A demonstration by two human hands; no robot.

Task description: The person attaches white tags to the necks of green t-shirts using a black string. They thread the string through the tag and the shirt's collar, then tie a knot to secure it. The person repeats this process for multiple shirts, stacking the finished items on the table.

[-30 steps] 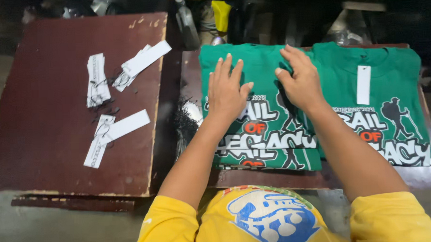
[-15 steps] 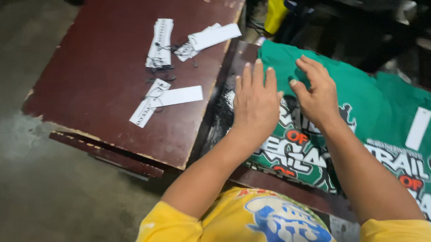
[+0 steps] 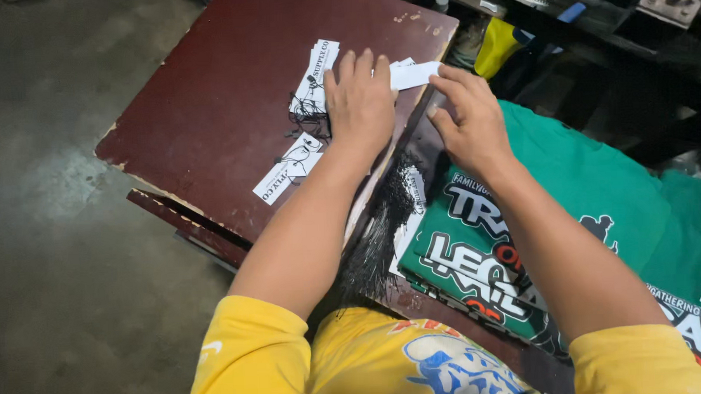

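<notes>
The left hand (image 3: 360, 102) lies flat, fingers open, on white paper tags (image 3: 315, 82) on the brown surface (image 3: 208, 109) at upper middle, while the right hand (image 3: 472, 123), fingers loosely spread, touches one tag (image 3: 414, 74), which could slide off the edge.

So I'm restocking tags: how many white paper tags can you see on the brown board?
4 visible: one left of the left hand, one at the right hand's fingertips, two nearer the board's front edge. More may lie under the hands.

White rectangular paper tags with black strings: stack (image 3: 315, 78) just left of left fingers, one (image 3: 414, 74) at the fingertips, two (image 3: 287, 168) below-left.
</notes>
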